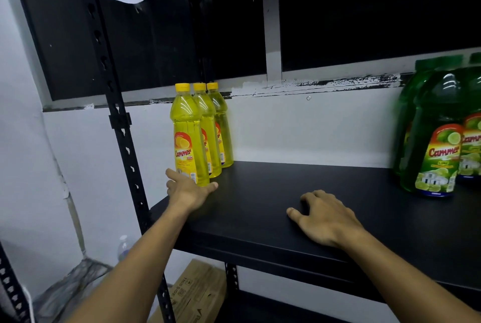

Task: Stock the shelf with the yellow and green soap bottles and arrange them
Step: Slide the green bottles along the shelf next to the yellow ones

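Observation:
Three yellow soap bottles [190, 138] stand in a row running front to back at the left end of the black shelf [273, 192]. My left hand [187, 188] is at the base of the front yellow bottle, fingers spread around its bottom, touching it. Several green soap bottles [434, 140] stand at the right end of the shelf, the rightmost cut off by the frame edge. My right hand [325, 216] lies flat on the shelf board between the two groups, palm down, fingers slightly apart, holding nothing.
A black perforated upright [122, 127] of the rack stands left of the yellow bottles. A white wall and a dark window are behind the shelf. A cardboard box [197, 294] sits below on the lower level, with a plastic-wrapped bundle [70, 286] on the floor at left.

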